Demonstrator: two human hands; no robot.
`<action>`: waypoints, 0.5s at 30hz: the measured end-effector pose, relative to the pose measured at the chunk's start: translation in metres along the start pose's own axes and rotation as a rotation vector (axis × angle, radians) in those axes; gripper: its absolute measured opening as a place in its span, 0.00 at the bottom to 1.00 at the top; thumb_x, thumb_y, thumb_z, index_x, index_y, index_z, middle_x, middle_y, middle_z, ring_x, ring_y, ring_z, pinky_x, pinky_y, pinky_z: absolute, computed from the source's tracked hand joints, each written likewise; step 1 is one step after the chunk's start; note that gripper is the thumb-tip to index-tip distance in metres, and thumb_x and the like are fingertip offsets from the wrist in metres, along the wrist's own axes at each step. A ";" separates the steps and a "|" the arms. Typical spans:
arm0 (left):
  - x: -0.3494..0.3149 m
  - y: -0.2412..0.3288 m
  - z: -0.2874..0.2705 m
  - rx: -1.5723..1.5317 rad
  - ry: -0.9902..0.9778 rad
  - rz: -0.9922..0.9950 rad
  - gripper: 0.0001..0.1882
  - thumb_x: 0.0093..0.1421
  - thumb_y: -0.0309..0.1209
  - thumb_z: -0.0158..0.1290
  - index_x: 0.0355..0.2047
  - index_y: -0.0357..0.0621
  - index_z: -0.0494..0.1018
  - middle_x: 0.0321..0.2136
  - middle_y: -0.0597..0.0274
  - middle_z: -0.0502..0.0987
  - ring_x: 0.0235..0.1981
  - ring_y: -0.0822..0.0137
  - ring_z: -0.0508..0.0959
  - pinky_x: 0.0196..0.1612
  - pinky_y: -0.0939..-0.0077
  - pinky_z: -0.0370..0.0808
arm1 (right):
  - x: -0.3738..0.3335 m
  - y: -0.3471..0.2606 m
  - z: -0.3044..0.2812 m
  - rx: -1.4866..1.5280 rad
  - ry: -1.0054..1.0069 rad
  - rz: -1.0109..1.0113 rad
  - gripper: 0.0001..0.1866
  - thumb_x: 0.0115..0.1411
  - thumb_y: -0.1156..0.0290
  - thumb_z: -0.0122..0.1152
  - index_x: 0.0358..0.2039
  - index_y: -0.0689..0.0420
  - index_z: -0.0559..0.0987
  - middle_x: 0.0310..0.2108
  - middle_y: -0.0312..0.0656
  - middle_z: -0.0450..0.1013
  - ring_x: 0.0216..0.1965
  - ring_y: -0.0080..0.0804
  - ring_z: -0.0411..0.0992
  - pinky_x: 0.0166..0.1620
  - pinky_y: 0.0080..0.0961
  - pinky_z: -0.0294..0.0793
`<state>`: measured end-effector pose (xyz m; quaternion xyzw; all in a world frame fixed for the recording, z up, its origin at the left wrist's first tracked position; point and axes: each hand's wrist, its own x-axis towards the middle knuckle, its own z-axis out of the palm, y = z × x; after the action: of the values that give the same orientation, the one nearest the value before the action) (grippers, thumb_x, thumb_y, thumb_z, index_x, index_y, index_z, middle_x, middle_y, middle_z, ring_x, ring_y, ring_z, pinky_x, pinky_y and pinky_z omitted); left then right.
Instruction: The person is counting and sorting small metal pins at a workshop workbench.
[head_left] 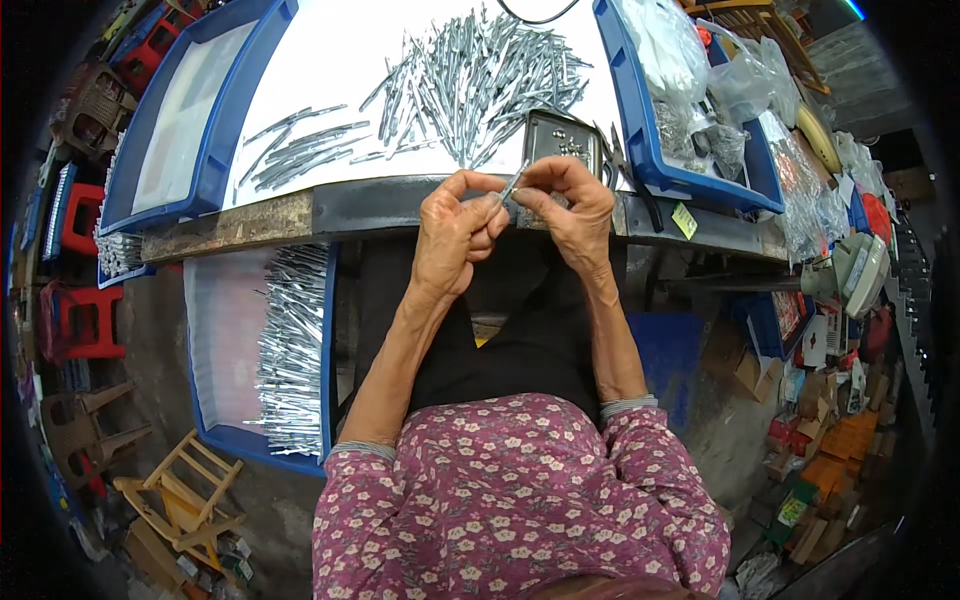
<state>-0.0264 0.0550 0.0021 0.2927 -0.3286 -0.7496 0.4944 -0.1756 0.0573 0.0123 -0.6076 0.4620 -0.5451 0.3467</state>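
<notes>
My left hand (456, 232) and my right hand (572, 212) meet just over the front edge of the table. Between their fingertips, both pinch one slim silvery metal piece (515, 180), tilted; its exact kind is too small to tell. Beyond the hands spreads a large pile of similar slim metal pieces (480, 80) on the white tabletop (310, 60). A smaller group of the pieces (305, 155) lies to its left. Just behind my right hand sits a small dark metal tray (540, 135) with tiny parts in it. A dark-handled hand tool (645, 200) rests beside it.
A blue bin (205, 170) stands at the table's left, another blue bin (650, 150) with plastic bags at its right. Below left, a blue crate (325, 370) holds many slim metal pieces. A wooden stool (185, 490) and red stools (88, 215) stand on the floor.
</notes>
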 end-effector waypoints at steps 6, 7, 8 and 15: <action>0.001 0.001 0.012 -0.006 0.003 0.034 0.05 0.57 0.24 0.45 0.34 0.37 0.66 0.15 0.68 0.66 0.11 0.86 0.56 0.12 0.92 0.49 | 0.006 0.000 0.000 0.322 0.023 0.159 0.13 0.48 0.83 0.60 0.35 0.63 0.69 0.27 0.40 0.73 0.29 0.20 0.72 0.34 0.13 0.72; 0.001 0.001 0.018 0.118 0.051 0.148 0.04 0.57 0.23 0.45 0.33 0.37 0.66 0.15 0.68 0.66 0.12 0.85 0.57 0.14 0.91 0.51 | 0.008 0.000 0.000 0.322 0.022 0.156 0.13 0.48 0.83 0.60 0.35 0.63 0.69 0.27 0.40 0.73 0.29 0.20 0.72 0.34 0.13 0.72; 0.002 0.000 0.022 0.243 0.099 0.262 0.03 0.57 0.22 0.44 0.32 0.37 0.67 0.15 0.69 0.65 0.14 0.84 0.59 0.15 0.90 0.53 | 0.010 0.001 0.001 0.359 0.040 0.171 0.14 0.48 0.83 0.59 0.36 0.64 0.68 0.27 0.40 0.73 0.29 0.21 0.72 0.34 0.14 0.73; 0.013 -0.013 0.024 0.442 0.252 0.467 0.04 0.58 0.20 0.41 0.31 0.35 0.66 0.14 0.73 0.60 0.16 0.83 0.58 0.17 0.86 0.55 | 0.013 0.000 0.018 0.370 0.117 0.184 0.15 0.51 0.81 0.57 0.40 0.69 0.67 0.28 0.43 0.73 0.29 0.23 0.72 0.35 0.16 0.73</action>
<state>-0.0567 0.0523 0.0051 0.4000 -0.4773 -0.4849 0.6140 -0.1583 0.0439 0.0135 -0.4563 0.4270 -0.6209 0.4732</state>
